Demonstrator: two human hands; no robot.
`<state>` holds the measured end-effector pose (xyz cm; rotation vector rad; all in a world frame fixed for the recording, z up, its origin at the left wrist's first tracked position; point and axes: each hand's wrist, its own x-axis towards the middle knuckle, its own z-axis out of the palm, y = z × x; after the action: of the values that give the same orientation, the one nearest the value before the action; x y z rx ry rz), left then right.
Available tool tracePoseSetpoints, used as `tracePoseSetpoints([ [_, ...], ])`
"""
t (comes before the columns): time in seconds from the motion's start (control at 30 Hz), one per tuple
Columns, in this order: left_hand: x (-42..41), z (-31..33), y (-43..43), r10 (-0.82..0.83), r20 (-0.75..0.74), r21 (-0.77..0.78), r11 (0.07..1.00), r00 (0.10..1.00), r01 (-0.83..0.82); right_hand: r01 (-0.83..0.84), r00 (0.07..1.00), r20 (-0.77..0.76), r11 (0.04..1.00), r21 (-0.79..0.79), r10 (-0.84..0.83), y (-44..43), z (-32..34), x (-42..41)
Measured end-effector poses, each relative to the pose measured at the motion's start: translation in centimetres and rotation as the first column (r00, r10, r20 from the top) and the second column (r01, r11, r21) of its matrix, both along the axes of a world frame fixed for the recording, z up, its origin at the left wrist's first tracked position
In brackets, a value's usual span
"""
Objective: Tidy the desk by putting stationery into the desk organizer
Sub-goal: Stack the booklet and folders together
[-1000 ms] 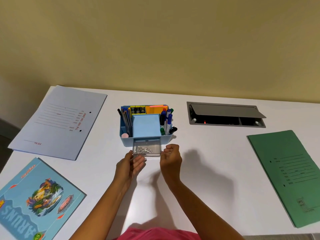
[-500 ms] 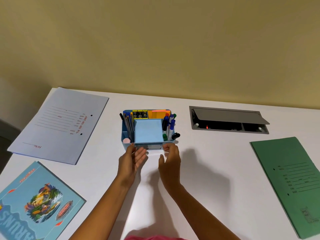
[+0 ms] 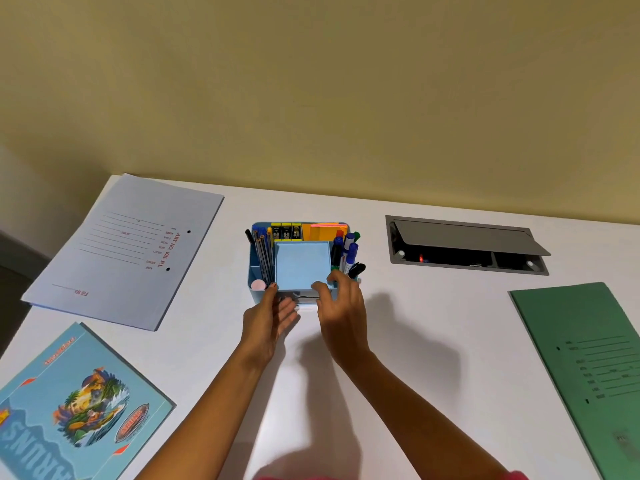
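Note:
A light blue desk organizer [image 3: 255, 271] stands mid-desk near the wall. It holds pencils [image 3: 262, 254], markers [image 3: 348, 252], black binder clips [image 3: 286, 232], orange sticky notes [image 3: 320, 232] and a blue notepad [image 3: 302, 263]. Its clear front drawer [image 3: 304, 298] is pushed almost fully in. My left hand [image 3: 268, 322] has straight fingers against the organizer's front left. My right hand [image 3: 341, 311] touches the front right corner with relaxed, slightly bent fingers. Neither hand holds anything.
A pale blue file folder [image 3: 128, 251] lies at the back left, a picture-cover notebook [image 3: 72, 407] at the front left. A green folder [image 3: 588, 368] lies on the right. A grey cable hatch [image 3: 464, 242] with its lid up is set in the desk.
The drawer with paper clips, pulled out a second ago, has been slid into the organizer. Both hands followed it forward to the organizer's front.

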<state>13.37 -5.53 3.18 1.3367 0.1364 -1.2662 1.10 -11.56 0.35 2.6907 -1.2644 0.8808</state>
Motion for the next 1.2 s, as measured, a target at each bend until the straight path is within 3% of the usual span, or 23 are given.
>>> tracePoseSetpoints([
  [0.13, 0.3, -0.2, 0.3, -0.046, 0.06, 0.032, 0.999, 0.997, 0.044, -0.003, 1.0, -0.003, 0.999, 0.035, 0.003, 0.0, 0.3, 0.2],
  [0.23, 1.4, 0.0, 0.8, -0.031, 0.203, 0.105, 0.994, 0.979, 0.009, 0.066, 0.982, 0.167, 0.986, 0.154, -0.092, 0.1, 1.9, 0.0],
  [0.3, 2.4, 0.4, 0.9, 0.018, 0.328, 0.164, 0.984, 0.944, -0.076, 0.145, 0.903, 0.356, 0.952, 0.269, -0.239, -0.3, 3.2, -0.4],
  [0.37, 3.7, 0.8, 0.8, 0.036, 0.456, 0.206, 0.968, 0.889, -0.145, 0.22, 0.762, 0.468, 0.859, 0.461, -0.447, -1.8, 3.9, -0.9],
  [0.4, 4.3, 1.0, 0.7, 0.012, 0.51, 0.216, 0.966, 0.86, -0.142, 0.233, 0.698, 0.431, 0.751, 0.618, -0.572, -2.9, 4.0, -1.3],
  [0.47, 5.2, 1.4, 0.4, -0.095, 0.594, 0.244, 0.967, 0.799, -0.067, 0.06, 0.643, 0.236, 0.355, 0.933, -0.729, -5.2, 4.0, -2.1],
  [0.5, 5.5, 1.5, 0.2, -0.149, 0.615, 0.259, 0.966, 0.774, -0.021, -0.093, 0.649, 0.166, 0.138, 0.986, -0.742, -6.1, 4.1, -2.5],
  [0.53, 5.7, 1.6, 0.0, -0.194, 0.625, 0.272, 0.962, 0.757, 0.022, -0.188, 0.669, 0.126, -0.002, 0.982, -0.733, -6.7, 4.2, -2.9],
  [0.57, 5.8, 1.6, -0.3, -0.236, 0.63, 0.288, 0.956, 0.74, 0.059, -0.203, 0.712, 0.106, -0.059, 0.977, -0.694, -7.2, 4.1, -3.1],
  [0.63, 6.0, 1.7, -0.9, -0.3, 0.611, 0.314, 0.941, 0.732, 0.124, -0.152, 0.769, 0.086, -0.051, 0.987, -0.634, -7.6, 4.2, -2.8],
  [0.83, 6.4, 0.8, -2.0, -0.418, 0.552, 0.389, 0.895, 0.722, 0.22, -0.025, 0.781, 0.017, -0.004, 1.0, -0.624, -7.6, 3.0, -1.5],
  [0.93, 6.4, 0.3, -2.2, -0.453, 0.615, 0.411, 0.883, 0.645, 0.229, 0.025, 0.777, 0.008, 0.043, 0.999, -0.63, -7.1, 3.4, -1.2],
  [1.2, 9.1, 1.7, -4.3, -0.375, 0.707, 0.342, 0.924, 0.6, 0.174, 0.006, 0.776, 0.095, 0.159, 0.987, -0.623, -9.0, 5.4, 1.6],
])
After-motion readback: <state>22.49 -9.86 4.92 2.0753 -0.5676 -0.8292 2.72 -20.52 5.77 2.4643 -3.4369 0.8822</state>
